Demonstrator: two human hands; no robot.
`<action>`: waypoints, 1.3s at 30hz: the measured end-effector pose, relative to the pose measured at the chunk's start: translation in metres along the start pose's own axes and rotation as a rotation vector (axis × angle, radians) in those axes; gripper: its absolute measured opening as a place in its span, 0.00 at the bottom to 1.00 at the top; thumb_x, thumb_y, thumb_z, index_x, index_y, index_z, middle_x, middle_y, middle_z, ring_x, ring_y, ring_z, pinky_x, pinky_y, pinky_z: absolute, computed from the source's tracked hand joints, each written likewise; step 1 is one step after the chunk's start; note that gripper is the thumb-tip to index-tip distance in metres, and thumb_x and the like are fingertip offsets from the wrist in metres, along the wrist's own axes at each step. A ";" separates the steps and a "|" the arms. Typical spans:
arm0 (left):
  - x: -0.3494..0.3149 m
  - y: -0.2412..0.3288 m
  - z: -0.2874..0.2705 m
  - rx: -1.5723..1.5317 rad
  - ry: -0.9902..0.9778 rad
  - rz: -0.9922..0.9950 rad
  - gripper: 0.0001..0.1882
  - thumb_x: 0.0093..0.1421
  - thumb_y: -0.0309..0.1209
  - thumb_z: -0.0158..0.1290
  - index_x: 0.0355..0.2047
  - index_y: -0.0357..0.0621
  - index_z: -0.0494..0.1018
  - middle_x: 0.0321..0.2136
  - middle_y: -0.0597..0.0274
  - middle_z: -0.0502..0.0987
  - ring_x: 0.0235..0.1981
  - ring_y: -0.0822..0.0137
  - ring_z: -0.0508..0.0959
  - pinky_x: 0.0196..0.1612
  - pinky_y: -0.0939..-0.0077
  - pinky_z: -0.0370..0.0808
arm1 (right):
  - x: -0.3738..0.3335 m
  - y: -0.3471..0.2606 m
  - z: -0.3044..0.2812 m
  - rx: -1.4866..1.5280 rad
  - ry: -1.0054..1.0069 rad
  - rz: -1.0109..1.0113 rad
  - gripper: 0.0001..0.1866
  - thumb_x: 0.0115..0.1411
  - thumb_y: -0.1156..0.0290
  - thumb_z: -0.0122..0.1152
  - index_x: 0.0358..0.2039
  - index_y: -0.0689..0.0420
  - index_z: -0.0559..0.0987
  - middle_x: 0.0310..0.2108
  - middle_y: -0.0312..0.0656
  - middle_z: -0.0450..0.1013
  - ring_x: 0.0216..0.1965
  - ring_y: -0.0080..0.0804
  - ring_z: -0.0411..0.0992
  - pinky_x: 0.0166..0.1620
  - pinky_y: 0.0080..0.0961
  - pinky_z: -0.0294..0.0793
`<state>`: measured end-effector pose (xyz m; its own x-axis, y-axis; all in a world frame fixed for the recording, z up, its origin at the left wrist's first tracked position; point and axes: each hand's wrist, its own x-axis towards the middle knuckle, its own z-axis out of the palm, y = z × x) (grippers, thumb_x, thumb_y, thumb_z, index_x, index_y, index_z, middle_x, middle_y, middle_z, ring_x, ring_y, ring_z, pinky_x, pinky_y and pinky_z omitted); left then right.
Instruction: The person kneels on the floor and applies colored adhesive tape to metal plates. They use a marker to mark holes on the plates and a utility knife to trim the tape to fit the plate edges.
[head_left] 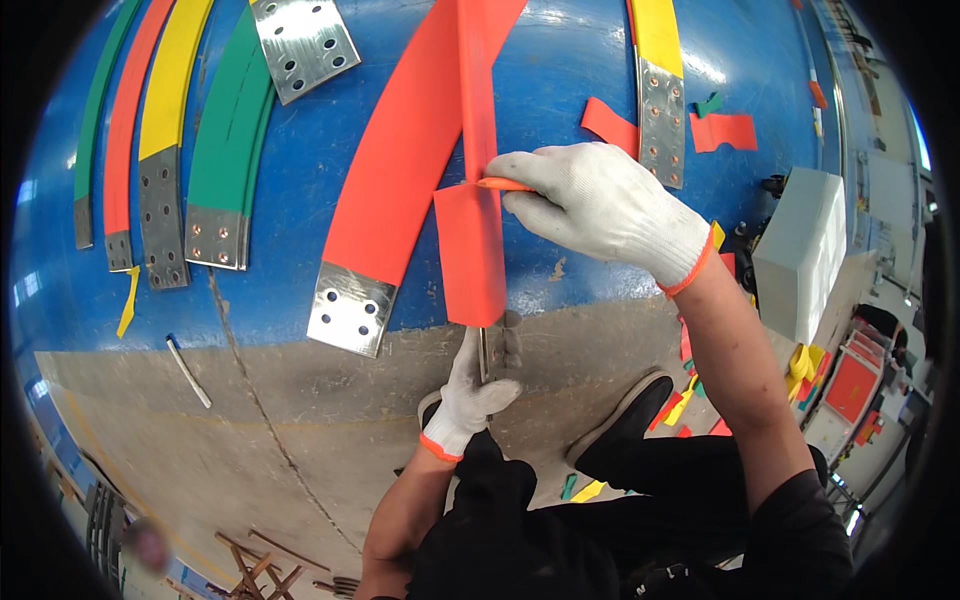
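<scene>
A red-sleeved busbar (482, 90) stands on edge in front of me, with its bare metal end (488, 352) toward me. My left hand (462, 400), in a white knit glove, grips that end from below, with some fingers hidden behind it. In my right hand (600, 205), also gloved, is a slim orange utility knife (505, 184). Its tip touches the red sleeve, where a crosswise cut line shows; the blade itself cannot be made out. The near sleeve section (470, 260) flares out to the left of the bar.
Another red busbar (385, 200) lies just left on the blue floor (560, 80). Yellow (175, 90), green (228, 140) and other red busbars lie farther left, one yellow-ended bar (660, 110) to the right. Red sleeve scraps (722, 131) and a pale box (800, 255) sit at right.
</scene>
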<state>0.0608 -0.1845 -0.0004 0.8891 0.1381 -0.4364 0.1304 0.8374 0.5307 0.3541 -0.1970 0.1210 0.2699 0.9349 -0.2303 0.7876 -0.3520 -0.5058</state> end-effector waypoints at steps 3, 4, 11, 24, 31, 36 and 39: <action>0.000 -0.003 -0.002 -0.007 -0.010 -0.005 0.58 0.53 0.38 0.73 0.78 0.42 0.53 0.67 0.60 0.67 0.54 0.68 0.72 0.57 0.69 0.73 | 0.004 0.002 0.002 0.024 -0.008 0.000 0.12 0.68 0.66 0.61 0.49 0.56 0.81 0.29 0.49 0.80 0.30 0.49 0.81 0.35 0.41 0.79; 0.000 -0.002 -0.002 -0.008 -0.003 -0.005 0.58 0.53 0.39 0.73 0.78 0.41 0.53 0.66 0.60 0.67 0.54 0.68 0.72 0.57 0.69 0.72 | 0.005 0.003 0.003 0.034 0.001 -0.006 0.11 0.68 0.65 0.60 0.47 0.56 0.81 0.26 0.49 0.79 0.29 0.50 0.80 0.33 0.43 0.79; 0.003 0.006 0.008 0.035 0.028 -0.001 0.59 0.52 0.41 0.73 0.78 0.39 0.53 0.61 0.63 0.69 0.50 0.69 0.71 0.55 0.71 0.70 | 0.007 -0.003 -0.009 -0.069 -0.035 -0.001 0.11 0.68 0.65 0.60 0.47 0.55 0.82 0.23 0.47 0.78 0.28 0.48 0.81 0.32 0.42 0.79; 0.000 0.007 0.007 0.263 0.016 0.076 0.52 0.50 0.21 0.59 0.77 0.40 0.54 0.65 0.57 0.69 0.51 0.64 0.74 0.55 0.67 0.74 | 0.022 -0.023 -0.030 -0.254 -0.155 0.038 0.13 0.70 0.62 0.60 0.38 0.59 0.84 0.27 0.51 0.80 0.32 0.51 0.82 0.37 0.42 0.83; 0.000 0.021 0.010 -0.368 -0.009 -0.100 0.49 0.46 0.34 0.64 0.70 0.35 0.62 0.63 0.43 0.70 0.53 0.55 0.78 0.54 0.63 0.75 | 0.036 -0.015 -0.009 -0.190 -0.106 -0.110 0.13 0.72 0.60 0.61 0.40 0.58 0.82 0.24 0.49 0.78 0.29 0.48 0.81 0.34 0.40 0.81; 0.002 0.039 0.028 -0.694 -0.119 -0.164 0.53 0.43 0.49 0.69 0.67 0.37 0.66 0.57 0.48 0.73 0.46 0.54 0.77 0.45 0.61 0.74 | 0.052 -0.015 -0.001 -0.199 -0.184 -0.087 0.16 0.72 0.59 0.60 0.36 0.59 0.83 0.26 0.52 0.79 0.30 0.51 0.82 0.34 0.44 0.82; -0.001 0.046 0.028 -0.688 -0.128 -0.179 0.56 0.43 0.55 0.70 0.68 0.37 0.65 0.58 0.46 0.72 0.45 0.56 0.74 0.43 0.63 0.72 | 0.057 -0.023 -0.003 -0.205 -0.237 -0.042 0.17 0.72 0.58 0.59 0.35 0.59 0.84 0.29 0.53 0.81 0.32 0.52 0.83 0.36 0.44 0.84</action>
<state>0.0784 -0.1611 0.0447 0.9298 -0.0605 -0.3631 0.0107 0.9904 -0.1375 0.3535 -0.1351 0.1218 0.1175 0.9035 -0.4123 0.8972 -0.2745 -0.3459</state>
